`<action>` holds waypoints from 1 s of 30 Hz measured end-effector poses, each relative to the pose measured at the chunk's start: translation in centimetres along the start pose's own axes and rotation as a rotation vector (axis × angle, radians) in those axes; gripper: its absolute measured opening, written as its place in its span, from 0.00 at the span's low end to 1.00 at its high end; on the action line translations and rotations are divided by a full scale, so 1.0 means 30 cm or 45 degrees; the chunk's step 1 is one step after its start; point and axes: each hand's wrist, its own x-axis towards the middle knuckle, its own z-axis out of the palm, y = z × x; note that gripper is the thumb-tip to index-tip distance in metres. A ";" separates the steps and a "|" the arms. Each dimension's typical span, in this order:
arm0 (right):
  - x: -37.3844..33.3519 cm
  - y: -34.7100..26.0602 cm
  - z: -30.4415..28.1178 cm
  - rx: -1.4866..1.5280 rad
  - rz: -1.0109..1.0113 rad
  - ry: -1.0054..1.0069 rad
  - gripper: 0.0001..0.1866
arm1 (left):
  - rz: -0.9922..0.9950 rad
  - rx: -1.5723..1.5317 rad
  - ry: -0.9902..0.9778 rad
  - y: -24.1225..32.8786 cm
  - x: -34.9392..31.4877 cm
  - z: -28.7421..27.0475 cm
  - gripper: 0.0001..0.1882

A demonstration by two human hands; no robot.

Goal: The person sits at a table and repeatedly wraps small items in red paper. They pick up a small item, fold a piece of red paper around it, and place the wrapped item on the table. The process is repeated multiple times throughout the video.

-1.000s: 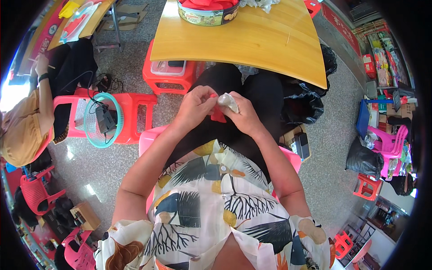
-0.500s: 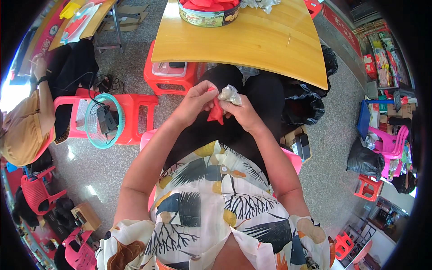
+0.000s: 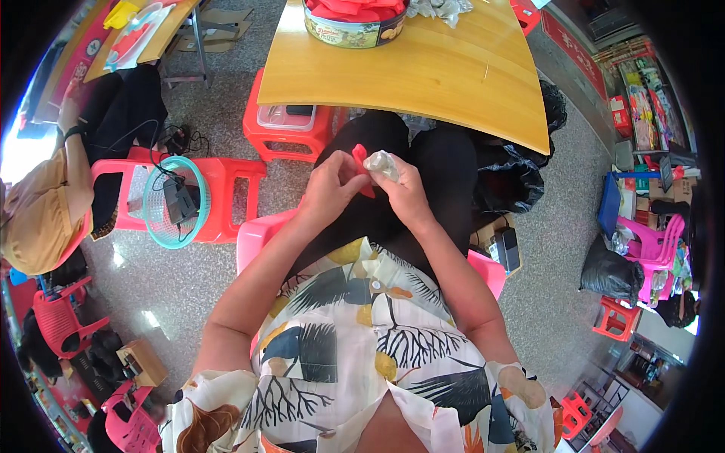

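Above my lap, my left hand (image 3: 331, 186) is closed, fingers bent, on a soft red piece (image 3: 359, 154) that looks like thin cloth or film. The piece pokes up between the two hands, with a bit showing below the fingertips. Close beside it, my right hand (image 3: 406, 195) is closed round a crumpled, translucent whitish bundle (image 3: 381, 164) that looks like plastic film. Its fingertips meet the red piece too. The undersides of both hands are hidden.
Ahead stands a yellow wooden table (image 3: 423, 75) bearing a round tin (image 3: 353, 34) of red pieces and more crumpled film (image 3: 442, 9). A red stool (image 3: 283, 140) holds a plastic box. At left, a turquoise basket (image 3: 205, 204) sits near another person (image 3: 45, 204). Black bags (image 3: 513, 181) lie right.
The red piece, which hung below my fingers, now sticks up between the hands. My left hand has turned, its back more toward view. The other person's hand has shifted.
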 end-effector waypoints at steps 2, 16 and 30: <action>-0.002 -0.004 -0.012 0.116 0.030 -0.063 0.07 | 0.019 0.021 -0.006 0.012 -0.005 -0.004 0.10; -0.010 0.032 0.016 0.289 0.092 -0.032 0.06 | 0.316 0.243 0.067 0.007 -0.026 -0.022 0.08; -0.036 -0.008 0.036 0.206 0.139 -0.113 0.07 | -0.030 0.177 -0.170 -0.020 -0.026 -0.058 0.13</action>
